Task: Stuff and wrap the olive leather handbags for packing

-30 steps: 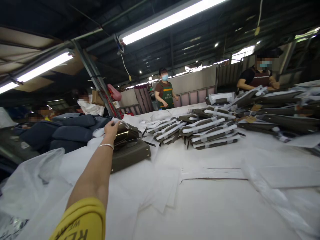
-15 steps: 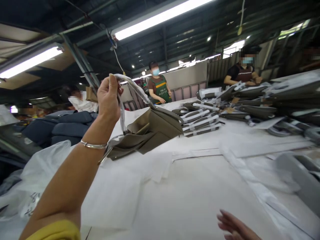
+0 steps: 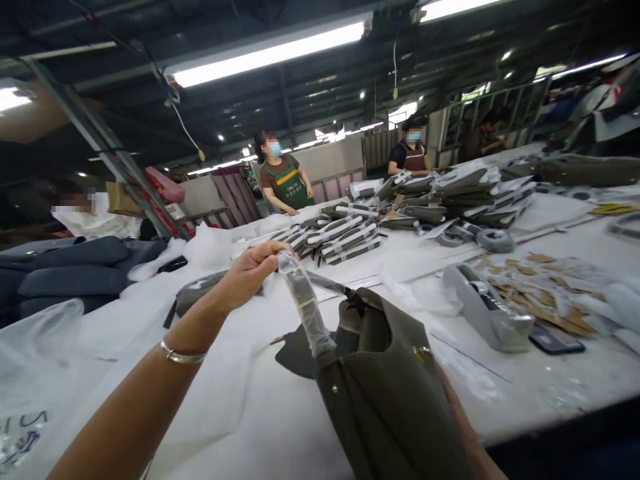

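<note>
The olive-green bag (image 3: 395, 400) stands tilted and close at 5 to 6 o'clock of the view; half a second ago it hangs farther off, to the left of centre. Its body is smooth, like leather, with small gold-coloured studs and an open mouth, and a rounded dark flap (image 3: 295, 355) spreads at its left. From the mouth rises the strap (image 3: 303, 300), flat and wrapped in clear, wrinkled plastic.

The left hand (image 3: 253, 273), near the centre toward 8 o'clock, grasps the strap's upper end — thumb and fingers closed on it, as before. The right hand (image 3: 463, 417), which is free and spread in the earlier frame, is now against the bag's right side; its fingers are hidden, so I cannot tell how firmly it grasps.

Around them, the table (image 3: 280, 427) is covered with thin white sheets. At 4 o'clock is a grey plastic tape dispenser (image 3: 480, 307), with a dark phone (image 3: 556, 339) just beside it and flat brown cards (image 3: 567, 303) scattered behind. Just above centre lie slim stacked bags (image 3: 345, 233) with white-wrapped straps — and at 11 o'clock stands a person in a green apron (image 3: 293, 183).
</note>
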Action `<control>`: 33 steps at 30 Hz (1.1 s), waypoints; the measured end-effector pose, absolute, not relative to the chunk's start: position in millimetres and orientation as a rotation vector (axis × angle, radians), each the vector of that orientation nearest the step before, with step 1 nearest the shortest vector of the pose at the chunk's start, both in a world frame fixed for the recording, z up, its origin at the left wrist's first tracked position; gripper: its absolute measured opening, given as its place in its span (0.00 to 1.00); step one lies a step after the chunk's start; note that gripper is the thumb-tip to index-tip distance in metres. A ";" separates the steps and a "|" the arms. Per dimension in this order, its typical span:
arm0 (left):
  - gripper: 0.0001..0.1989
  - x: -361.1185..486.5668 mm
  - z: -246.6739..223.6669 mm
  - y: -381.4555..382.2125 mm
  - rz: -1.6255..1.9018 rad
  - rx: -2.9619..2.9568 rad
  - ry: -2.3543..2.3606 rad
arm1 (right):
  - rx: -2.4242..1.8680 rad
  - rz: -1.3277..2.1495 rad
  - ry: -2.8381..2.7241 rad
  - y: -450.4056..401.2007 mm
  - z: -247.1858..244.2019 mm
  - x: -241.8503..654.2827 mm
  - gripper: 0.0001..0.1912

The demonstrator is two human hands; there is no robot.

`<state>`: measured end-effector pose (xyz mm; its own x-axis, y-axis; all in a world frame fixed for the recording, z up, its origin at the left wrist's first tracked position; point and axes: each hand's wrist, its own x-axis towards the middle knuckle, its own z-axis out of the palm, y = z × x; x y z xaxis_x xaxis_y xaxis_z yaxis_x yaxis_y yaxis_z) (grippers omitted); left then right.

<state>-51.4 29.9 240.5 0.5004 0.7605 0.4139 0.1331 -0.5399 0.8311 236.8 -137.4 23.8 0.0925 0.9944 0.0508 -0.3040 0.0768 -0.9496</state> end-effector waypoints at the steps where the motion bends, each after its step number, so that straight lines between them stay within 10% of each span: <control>1: 0.27 -55.3 230.4 35.1 1.040 1.973 0.825 | -0.964 1.298 -0.835 -141.9 23.0 236.7 0.32; 11: 0.22 -70.7 100.3 -22.3 0.997 1.787 1.453 | -1.222 1.576 -0.394 -214.8 -9.6 262.0 0.32; 19: 0.39 -56.8 -0.7 -186.5 0.720 1.814 1.631 | -1.613 0.511 -1.421 -183.2 -0.6 296.4 0.29; 26: 0.41 -47.3 -3.7 -153.6 0.977 1.825 1.555 | -1.548 0.689 -1.511 -173.3 -14.9 281.6 0.34; 33: 0.40 -42.1 30.9 -122.1 0.539 2.467 1.439 | -1.537 -0.071 -2.095 -167.7 25.1 292.1 0.35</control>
<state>-42.1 -122.1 30.9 0.4485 0.8722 0.1954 0.7857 -0.4889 0.3790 292.1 -167.7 25.1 -0.2077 0.8707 0.4459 0.8987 0.3498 -0.2646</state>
